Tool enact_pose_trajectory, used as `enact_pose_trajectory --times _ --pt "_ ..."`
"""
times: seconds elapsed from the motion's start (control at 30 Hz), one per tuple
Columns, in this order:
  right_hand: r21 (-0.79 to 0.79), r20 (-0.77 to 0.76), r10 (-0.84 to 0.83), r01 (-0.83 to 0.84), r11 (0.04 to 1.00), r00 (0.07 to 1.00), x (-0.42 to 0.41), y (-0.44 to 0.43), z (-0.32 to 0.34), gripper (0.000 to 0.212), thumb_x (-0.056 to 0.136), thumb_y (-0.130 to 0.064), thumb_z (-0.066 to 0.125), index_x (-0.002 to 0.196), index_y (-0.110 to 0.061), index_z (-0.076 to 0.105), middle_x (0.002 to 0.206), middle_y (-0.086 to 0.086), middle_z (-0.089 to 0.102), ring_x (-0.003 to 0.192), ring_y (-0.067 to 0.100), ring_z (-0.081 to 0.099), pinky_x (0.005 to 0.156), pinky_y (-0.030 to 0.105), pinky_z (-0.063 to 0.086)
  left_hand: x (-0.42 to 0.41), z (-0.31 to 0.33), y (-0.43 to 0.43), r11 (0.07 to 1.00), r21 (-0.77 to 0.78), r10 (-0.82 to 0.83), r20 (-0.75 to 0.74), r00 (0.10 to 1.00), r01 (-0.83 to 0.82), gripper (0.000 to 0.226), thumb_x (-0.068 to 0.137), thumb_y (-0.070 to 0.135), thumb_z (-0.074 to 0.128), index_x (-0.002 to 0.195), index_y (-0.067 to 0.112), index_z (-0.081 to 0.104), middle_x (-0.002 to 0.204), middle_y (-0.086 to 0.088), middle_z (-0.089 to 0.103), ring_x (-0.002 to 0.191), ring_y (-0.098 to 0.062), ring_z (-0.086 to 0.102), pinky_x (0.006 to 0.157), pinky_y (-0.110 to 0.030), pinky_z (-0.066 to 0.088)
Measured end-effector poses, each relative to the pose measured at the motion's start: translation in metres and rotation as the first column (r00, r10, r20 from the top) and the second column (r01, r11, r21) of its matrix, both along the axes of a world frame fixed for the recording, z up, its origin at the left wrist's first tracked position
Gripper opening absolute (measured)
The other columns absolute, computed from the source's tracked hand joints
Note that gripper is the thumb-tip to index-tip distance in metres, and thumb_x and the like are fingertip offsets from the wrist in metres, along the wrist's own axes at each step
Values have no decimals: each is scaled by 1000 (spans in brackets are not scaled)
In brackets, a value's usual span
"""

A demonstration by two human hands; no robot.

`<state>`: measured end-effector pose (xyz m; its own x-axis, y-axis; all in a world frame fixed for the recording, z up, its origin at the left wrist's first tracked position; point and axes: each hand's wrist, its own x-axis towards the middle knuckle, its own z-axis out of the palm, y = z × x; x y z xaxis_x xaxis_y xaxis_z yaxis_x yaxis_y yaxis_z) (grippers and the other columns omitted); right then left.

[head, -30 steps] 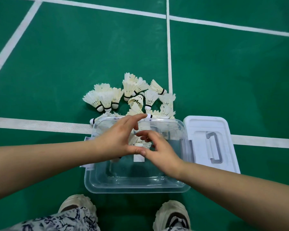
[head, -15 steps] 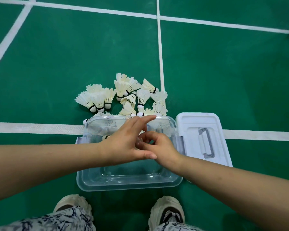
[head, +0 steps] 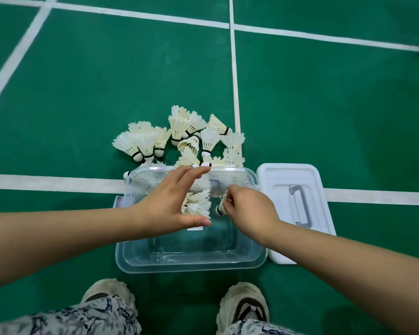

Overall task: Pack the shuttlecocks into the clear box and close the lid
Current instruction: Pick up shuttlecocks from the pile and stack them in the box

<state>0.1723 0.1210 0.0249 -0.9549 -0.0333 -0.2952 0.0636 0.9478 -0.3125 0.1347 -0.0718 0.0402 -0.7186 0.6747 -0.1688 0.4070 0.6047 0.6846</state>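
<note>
The person is leaning over the clear box (head: 191, 268), which is sitting open on the court floor (head: 324, 117), and both hands are working above its far half. The right hand (head: 250, 210) is curling its fingers round a single shuttlecock (head: 220, 209), pinching it with the cork pointing toward the box's middle. The left hand (head: 166, 204) is spreading wide, fingers straight and thumb stretched out, bracketing a cluster of feathers (head: 196, 204) over the box's interior (whether it is actually touching them I cannot tell). The loose pile (head: 179, 139) is lying just beyond the box's far wall, with the nearest birds seeming to touch it. The lid (head: 273, 180) is resting flat just beside the box's right wall, handle up.

Packing looks barely begun, since the box's near half is showing bare plastic. Several things could go wrong from here:

- **Crushed feathers:** the right hand's pinch, if it tightens, is likely to bend the skirt.
- **A lost bird:** a shuttlecock let go above the rim may bounce out over the wall.
- **A shifted box:** it looks light, so a forearm crossing its left rim could nudge it into the pile and scatter it.
- **A lid that will not seat:** birds dropped in loosely rather than nested will probably stand proud of the rim.
</note>
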Motion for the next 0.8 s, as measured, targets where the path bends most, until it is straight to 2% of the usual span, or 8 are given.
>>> enact_pose_trajectory --times 0.1,0.17,0.27,0.4,0.5,0.57,0.7,0.8 --pt "96 56 103 -108 990 993 -9 -3 -10 28 84 -7 46 110 -14 52 97 9 67 83 31 61 59 30 36 -2 0 -4 1000 -17 12 0 1000 -12 99 58 78 46 141 37 11 138 3 30 118 2 23 102 -22 21" --pt "128 81 137 -147 981 987 -15 -4 -17 35 81 -2 46 114 -13 52 100 11 67 87 31 62 61 30 37 -4 -1 -8 1000 -15 20 0 1000 -20 100 58 79 46 142 37 11 138 3 30 118 2 23 102 -22 21" --pt "99 128 95 -108 989 987 -22 -4 -23 34 81 1 43 111 -10 54 101 14 65 88 32 61 65 30 39 -6 -4 -14 999 -23 34 16 999 -34 100 57 80 46 141 39 10 137 4 30 120 1 25 103 -24 22" --pt "74 183 49 -63 995 982 -28 -9 -27 28 83 2 41 104 -7 56 98 15 65 75 28 49 63 28 37 -8 -8 -18 999 -13 47 31 998 -46 99 56 82 46 139 41 9 136 3 31 125 -7 29 103 -25 23" --pt "34 231 -29 22 999 973 -32 -10 -32 24 84 1 42 101 -7 57 100 15 65 77 27 49 65 26 36 -9 -7 -19 999 -13 52 26 998 -52 102 56 79 48 141 36 12 137 1 32 126 -10 30 102 -24 23" --pt "7 276 -97 99 995 956 -32 -11 -38 24 85 -1 42 102 -6 58 102 15 65 87 30 55 68 27 38 -10 -5 -20 998 -9 54 30 998 -54 103 55 78 48 142 35 13 136 1 33 124 -6 28 102 -24 22" --pt "-27 385 -229 259 966 894 -29 -14 -42 30 86 0 41 113 -4 54 114 18 61 107 33 55 93 36 43 -10 -4 -24 998 -16 54 36 998 -54 101 57 72 52 142 34 13 137 2 32 119 1 24 101 -22 22" --pt "-57 446 -326 390 919 833 -31 -13 -55 34 87 2 42 117 -6 56 116 18 62 101 31 58 91 37 46 -9 -4 -28 998 -19 55 29 998 -54 102 58 72 53 143 33 13 138 3 31 118 1 24 101 -22 22"
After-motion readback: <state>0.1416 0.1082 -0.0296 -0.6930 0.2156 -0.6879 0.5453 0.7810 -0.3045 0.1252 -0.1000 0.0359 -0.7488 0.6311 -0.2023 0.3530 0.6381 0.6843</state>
